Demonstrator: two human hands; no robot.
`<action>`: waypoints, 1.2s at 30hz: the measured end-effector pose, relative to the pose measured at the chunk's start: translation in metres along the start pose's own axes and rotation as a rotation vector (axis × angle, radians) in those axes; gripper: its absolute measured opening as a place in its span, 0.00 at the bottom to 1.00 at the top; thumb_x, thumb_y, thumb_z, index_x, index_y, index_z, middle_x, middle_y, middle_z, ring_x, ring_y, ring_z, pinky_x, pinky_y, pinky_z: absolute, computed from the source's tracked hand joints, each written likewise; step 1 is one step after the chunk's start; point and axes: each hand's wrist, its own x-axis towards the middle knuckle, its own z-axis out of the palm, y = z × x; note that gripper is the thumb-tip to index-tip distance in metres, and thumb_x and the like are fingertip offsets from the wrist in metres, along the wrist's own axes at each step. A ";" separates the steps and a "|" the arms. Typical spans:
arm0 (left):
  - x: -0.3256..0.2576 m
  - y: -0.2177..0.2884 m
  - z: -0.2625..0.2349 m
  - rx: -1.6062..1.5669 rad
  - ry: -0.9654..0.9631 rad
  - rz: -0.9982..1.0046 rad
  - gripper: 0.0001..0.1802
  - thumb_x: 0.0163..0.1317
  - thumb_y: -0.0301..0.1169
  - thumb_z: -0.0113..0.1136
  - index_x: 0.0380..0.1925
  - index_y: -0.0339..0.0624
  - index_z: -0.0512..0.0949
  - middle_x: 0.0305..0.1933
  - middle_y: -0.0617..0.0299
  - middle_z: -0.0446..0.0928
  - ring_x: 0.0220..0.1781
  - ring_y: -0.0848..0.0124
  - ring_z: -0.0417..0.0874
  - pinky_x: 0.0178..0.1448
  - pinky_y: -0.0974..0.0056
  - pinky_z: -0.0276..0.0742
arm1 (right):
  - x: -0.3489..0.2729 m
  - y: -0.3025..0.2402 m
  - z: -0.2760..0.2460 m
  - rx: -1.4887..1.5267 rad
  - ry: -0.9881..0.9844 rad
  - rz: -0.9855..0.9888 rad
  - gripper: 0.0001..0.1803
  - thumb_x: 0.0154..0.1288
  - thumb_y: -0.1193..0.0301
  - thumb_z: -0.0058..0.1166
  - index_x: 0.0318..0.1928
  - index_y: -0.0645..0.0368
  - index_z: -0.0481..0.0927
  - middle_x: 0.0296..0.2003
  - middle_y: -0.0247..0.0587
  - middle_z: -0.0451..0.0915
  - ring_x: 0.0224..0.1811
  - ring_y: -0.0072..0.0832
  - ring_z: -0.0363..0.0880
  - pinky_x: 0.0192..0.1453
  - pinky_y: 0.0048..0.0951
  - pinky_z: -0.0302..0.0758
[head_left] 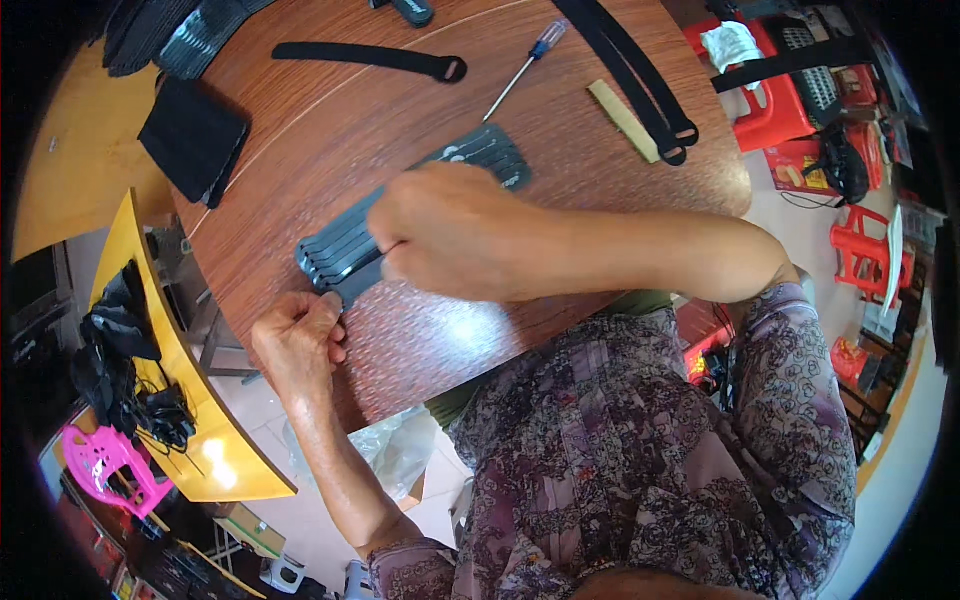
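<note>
A dark grey set of flat strips (340, 238), lying side by side with rounded ends and pale printed marks, rests slantwise on the brown wooden table (560, 190). My left hand (295, 345) is at its near left end, thumb and fingers pinched together at the tip of the nearest strip. Across the middle of the set lies my right hand (450, 235), curled closed over the near strips. Its palm side is hidden, so whatever it grips there cannot be made out.
Beyond the strips are a black strap with a slotted end (370, 57), a screwdriver (525, 70), a yellowish flat stick (624, 120) and two more black straps (630, 75). Folded black cloth (195, 138) sits at the table's left edge. Red stools (870, 250) stand at right.
</note>
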 end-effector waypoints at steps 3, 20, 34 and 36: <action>0.001 0.001 0.004 -0.020 -0.004 -0.031 0.08 0.53 0.26 0.61 0.19 0.33 0.76 0.13 0.63 0.71 0.09 0.79 0.66 0.12 0.75 0.58 | -0.027 0.023 -0.023 0.020 0.114 -0.033 0.08 0.51 0.73 0.55 0.22 0.65 0.77 0.15 0.52 0.74 0.20 0.43 0.77 0.26 0.41 0.71; 0.004 0.008 -0.008 0.072 -0.069 -0.102 0.08 0.53 0.27 0.62 0.20 0.33 0.76 0.13 0.63 0.71 0.09 0.79 0.65 0.12 0.75 0.56 | -0.043 0.043 -0.051 0.402 -0.035 0.445 0.09 0.53 0.74 0.54 0.21 0.67 0.78 0.14 0.42 0.77 0.16 0.25 0.76 0.21 0.30 0.72; 0.002 0.008 -0.006 -0.005 -0.091 -0.062 0.08 0.53 0.25 0.60 0.19 0.34 0.75 0.14 0.64 0.71 0.09 0.79 0.65 0.13 0.75 0.58 | -0.048 0.034 -0.062 0.404 -0.072 0.584 0.05 0.58 0.74 0.56 0.28 0.64 0.78 0.16 0.34 0.77 0.11 0.13 0.66 0.14 0.17 0.61; 0.003 0.008 -0.007 0.023 -0.087 -0.092 0.08 0.54 0.26 0.61 0.20 0.34 0.75 0.14 0.63 0.71 0.10 0.79 0.65 0.12 0.76 0.57 | -0.050 0.035 -0.061 0.461 -0.077 0.602 0.05 0.58 0.74 0.56 0.29 0.64 0.79 0.17 0.34 0.77 0.12 0.13 0.67 0.14 0.16 0.62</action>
